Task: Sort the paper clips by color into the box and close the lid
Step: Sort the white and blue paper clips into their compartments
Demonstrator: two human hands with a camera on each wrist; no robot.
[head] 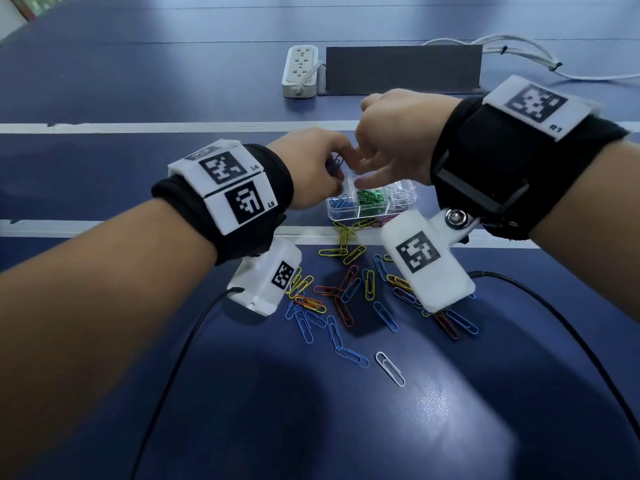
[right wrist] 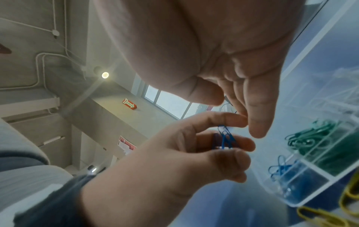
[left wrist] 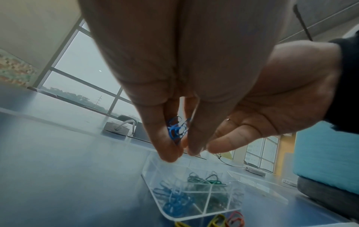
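Observation:
A clear compartment box (head: 349, 213) (left wrist: 186, 170) (right wrist: 303, 199) stands open on the blue table, with blue, green (head: 371, 197) and white clips in separate cells. My left hand (head: 332, 168) (left wrist: 178, 150) hovers just above its left end and pinches a small bunch of blue paper clips (head: 335, 163) (left wrist: 175, 130) (right wrist: 225, 138). My right hand (head: 360, 169) (right wrist: 239, 113) hangs beside it with loosely bent fingers, its fingertips close to the bunch, and I see nothing in it. Loose yellow, red and blue clips (head: 346, 289) lie scattered nearer to me, with one white clip (head: 389, 368).
A white power strip (head: 300, 71) and a dark grey board (head: 403, 69) sit at the back, with white cables (head: 519, 53) to their right. Black leads (head: 166, 375) (head: 571, 327) trail from the wrist cameras across the table. White lines cross the blue tabletop (head: 104, 427).

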